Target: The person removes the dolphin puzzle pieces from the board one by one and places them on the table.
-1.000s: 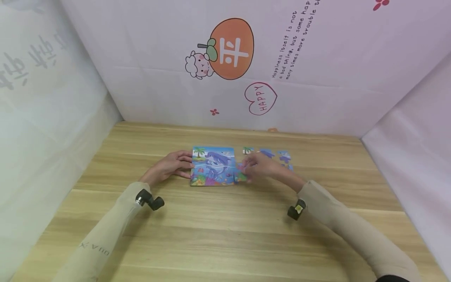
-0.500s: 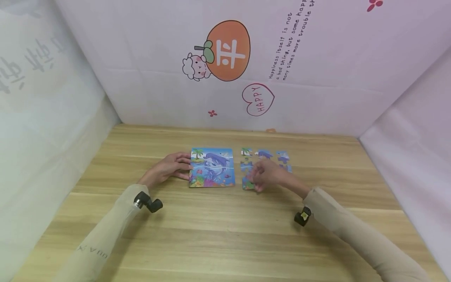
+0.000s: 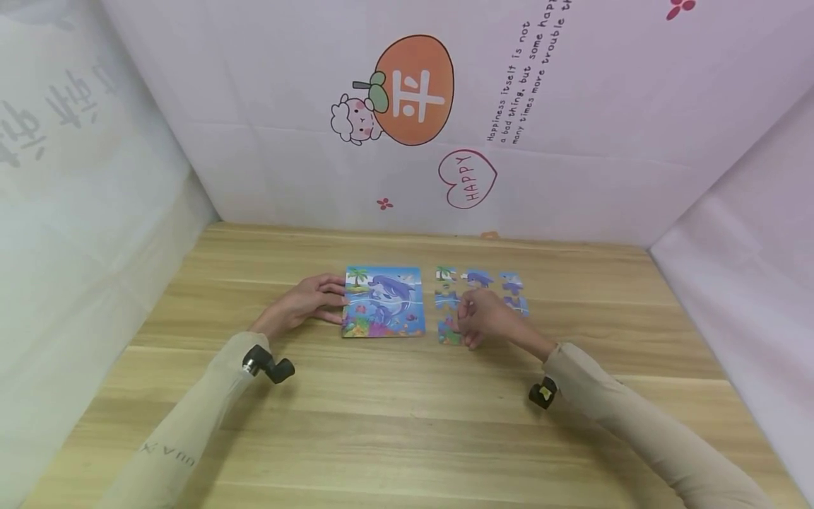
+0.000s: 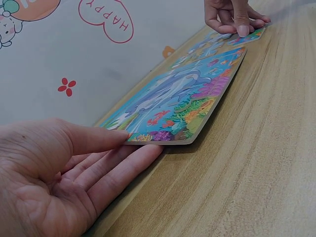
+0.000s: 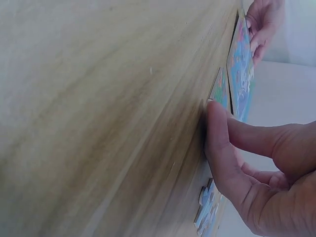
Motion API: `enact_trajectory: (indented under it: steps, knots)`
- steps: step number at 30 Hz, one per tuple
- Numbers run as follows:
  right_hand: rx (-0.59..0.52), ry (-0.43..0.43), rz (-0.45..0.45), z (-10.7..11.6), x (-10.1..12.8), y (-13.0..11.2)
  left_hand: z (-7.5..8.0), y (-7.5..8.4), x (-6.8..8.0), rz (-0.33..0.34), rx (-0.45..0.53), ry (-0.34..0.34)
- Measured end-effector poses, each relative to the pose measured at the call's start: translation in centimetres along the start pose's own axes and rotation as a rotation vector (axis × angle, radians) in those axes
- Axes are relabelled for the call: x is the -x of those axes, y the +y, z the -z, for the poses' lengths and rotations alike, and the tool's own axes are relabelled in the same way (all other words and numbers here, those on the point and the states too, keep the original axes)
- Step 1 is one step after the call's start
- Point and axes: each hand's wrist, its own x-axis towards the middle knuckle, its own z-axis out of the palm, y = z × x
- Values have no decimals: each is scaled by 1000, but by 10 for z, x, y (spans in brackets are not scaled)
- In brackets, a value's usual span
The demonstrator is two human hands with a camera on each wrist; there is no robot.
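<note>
A square dolphin picture board (image 3: 384,300) lies near the middle of the table. My left hand (image 3: 311,297) pinches its left edge, thumb on top and fingers underneath, as the left wrist view shows; that corner of the board (image 4: 173,106) sits slightly off the table. To the right, my right hand (image 3: 488,314) has its thumb and curled fingers on a colourful jigsaw puzzle piece (image 3: 447,334), the lower-left one of the group. In the right wrist view the fingertips meet the near edge of that piece (image 5: 220,89). Part of the piece is covered by the hand.
Several other jigsaw pieces lie in loose rows, among them a palm-tree piece (image 3: 444,272), a dolphin piece (image 3: 478,278) and an upper-right piece (image 3: 511,281). The right hand hides some of them. A white printed cloth wall (image 3: 286,170) rises behind the wooden table (image 3: 381,424).
My right hand has moved right, away from the board's edge, bringing the lower-left puzzle piece with it to the other pieces. My left hand stays on the board.
</note>
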Motion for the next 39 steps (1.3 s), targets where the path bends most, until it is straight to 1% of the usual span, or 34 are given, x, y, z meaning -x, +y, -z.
enact_trajectory:
  steps: [4, 10, 17, 21, 23, 29, 30, 35, 39]
  knots:
    - [20, 13, 1, 0, -1, 1, -1, 1, 1, 3, -2, 3]
    - [87, 49, 39, 2, 1, 0, 0, 1, 2, -3, 1, -1]
    - [99, 48, 49, 3, -2, 0, 0, 1, 1, -2, 3, 5]
    - [140, 51, 75, 4, -6, 0, 0, 0, 1, -2, 2, 4]
    - [180, 56, 107, 4, -9, -2, 0, 0, 0, -2, 3, 2]
    - [323, 106, 220, -1, -15, -22, -1, -2, -2, -5, 12, 11]
    - [335, 108, 225, -2, -16, -26, -1, -2, -2, -4, 13, 13]
    - [319, 66, 238, -12, -23, -40, -1, -2, -1, 4, 20, 19]
    - [327, 46, 260, -23, -30, -49, 0, 1, 1, 12, 31, 5]
